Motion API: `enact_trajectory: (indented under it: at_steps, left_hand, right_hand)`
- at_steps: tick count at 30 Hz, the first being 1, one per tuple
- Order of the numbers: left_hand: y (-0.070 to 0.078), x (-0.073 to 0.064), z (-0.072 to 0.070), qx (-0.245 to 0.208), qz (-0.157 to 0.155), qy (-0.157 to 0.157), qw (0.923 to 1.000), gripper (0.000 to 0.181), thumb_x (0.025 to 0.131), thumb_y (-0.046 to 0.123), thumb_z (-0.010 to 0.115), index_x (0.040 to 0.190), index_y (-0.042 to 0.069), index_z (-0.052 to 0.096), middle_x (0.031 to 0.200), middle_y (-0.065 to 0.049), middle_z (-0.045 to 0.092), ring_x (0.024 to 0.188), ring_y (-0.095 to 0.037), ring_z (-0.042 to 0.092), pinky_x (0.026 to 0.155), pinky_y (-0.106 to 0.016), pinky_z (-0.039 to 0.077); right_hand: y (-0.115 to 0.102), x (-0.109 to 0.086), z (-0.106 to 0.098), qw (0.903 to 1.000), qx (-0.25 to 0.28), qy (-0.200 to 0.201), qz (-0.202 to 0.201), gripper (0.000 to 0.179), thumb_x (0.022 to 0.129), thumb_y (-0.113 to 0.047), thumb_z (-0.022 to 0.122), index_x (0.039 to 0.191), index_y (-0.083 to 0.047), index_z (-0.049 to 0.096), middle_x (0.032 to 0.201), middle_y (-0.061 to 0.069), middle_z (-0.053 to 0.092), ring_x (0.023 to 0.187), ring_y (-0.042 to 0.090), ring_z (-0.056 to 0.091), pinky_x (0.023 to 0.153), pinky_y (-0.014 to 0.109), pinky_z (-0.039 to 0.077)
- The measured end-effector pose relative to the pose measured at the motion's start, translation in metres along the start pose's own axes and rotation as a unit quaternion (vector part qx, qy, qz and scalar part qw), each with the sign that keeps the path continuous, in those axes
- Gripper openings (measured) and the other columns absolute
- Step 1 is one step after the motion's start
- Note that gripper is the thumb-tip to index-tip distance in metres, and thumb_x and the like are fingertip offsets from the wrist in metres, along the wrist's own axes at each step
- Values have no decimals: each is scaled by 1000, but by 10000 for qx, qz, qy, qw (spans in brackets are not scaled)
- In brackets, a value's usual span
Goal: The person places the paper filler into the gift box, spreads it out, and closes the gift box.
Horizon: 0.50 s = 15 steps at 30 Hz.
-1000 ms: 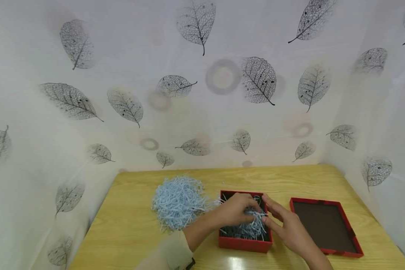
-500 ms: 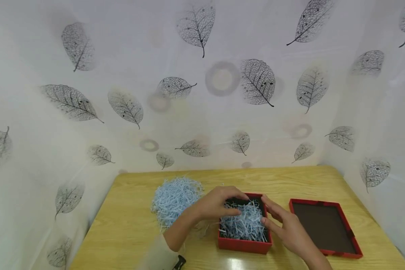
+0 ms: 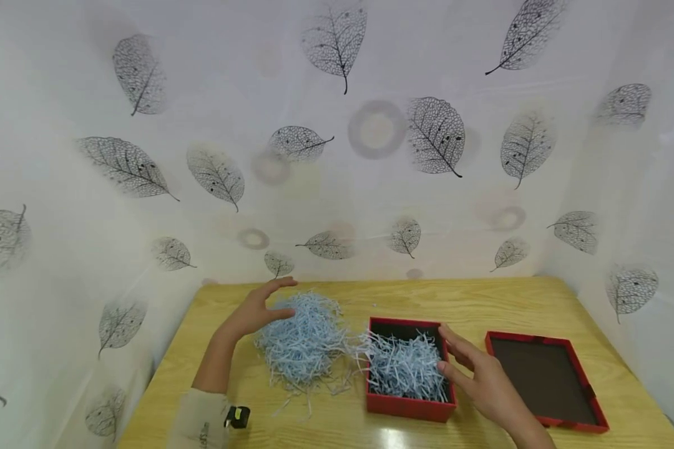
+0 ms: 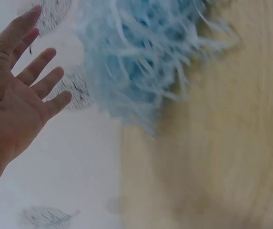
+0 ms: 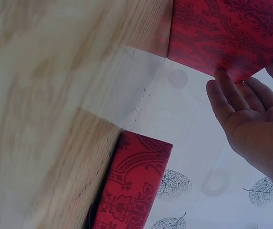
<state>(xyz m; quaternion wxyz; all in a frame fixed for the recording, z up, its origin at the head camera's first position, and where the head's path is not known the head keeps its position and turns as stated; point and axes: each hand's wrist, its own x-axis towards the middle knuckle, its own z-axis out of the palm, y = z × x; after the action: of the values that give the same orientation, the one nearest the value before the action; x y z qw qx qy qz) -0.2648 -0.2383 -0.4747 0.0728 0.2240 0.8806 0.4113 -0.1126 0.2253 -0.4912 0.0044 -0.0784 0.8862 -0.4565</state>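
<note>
My left hand [image 3: 256, 310], fingers spread, hovers over the left side of a pile of pale blue shredded paper [image 3: 305, 340]. In the left wrist view the palm of that hand [image 4: 15, 98] shows nothing in it, apart from the paper strands [image 4: 136, 57]. An open red box [image 3: 410, 409] with a dark inside holds more shredded paper [image 3: 407, 371], heaped mostly toward its near part. Against the box's right side rests my right hand [image 3: 481, 376], fingers and thumb lightly extended. The right wrist view shows its fingertips at the box's red patterned wall [image 5: 227, 38].
A shallow red lid [image 3: 545, 377] with a dark inside lies to the right of the box on the wooden table [image 3: 427, 299]. Loose strands trail between pile and box. A leaf-patterned white curtain [image 3: 326, 199] hangs behind and at both sides.
My left hand has left the shredded paper in the box and swung left to above the pile. More of the paper in the box now shows. The right hand stays at the box's side.
</note>
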Motion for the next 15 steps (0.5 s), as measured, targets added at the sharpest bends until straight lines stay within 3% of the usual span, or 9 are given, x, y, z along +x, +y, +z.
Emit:
enact_trajectory:
  at_steps: [4,8,11,15]
  left_hand:
    - [-23,-8,-3,-188,-442,80,9988,79,95,40,80,162,24,43,174,-9,25,159,-45,19,117,-76,26]
    - [-38,-8,4,-317,-474,-1,9984,77,96,41,78,162,21,43,171,-10,33,157,-46,24,118,-75,26]
    - [-46,-7,11,-295,-427,16,9987,64,98,34,77,155,18,53,162,-10,47,151,-44,38,117,-69,34]
    - [-49,-7,16,-170,-494,238,9984,29,100,21,76,128,18,72,138,-8,66,129,-35,60,100,-52,55]
  right_hand:
    - [1,-1,-1,10000,-9,29,-9,70,101,-29,72,163,-15,42,164,17,41,140,44,53,105,52,52]
    - [2,-2,-2,10000,2,47,-38,70,101,-29,72,163,-15,42,164,18,41,140,44,53,105,52,52]
    - [2,-1,-1,10000,48,35,-52,70,102,-29,72,163,-15,42,165,17,41,141,44,52,105,52,51]
    - [4,-1,1,9999,73,27,-100,69,102,-29,71,163,-14,42,165,16,41,141,44,53,105,52,52]
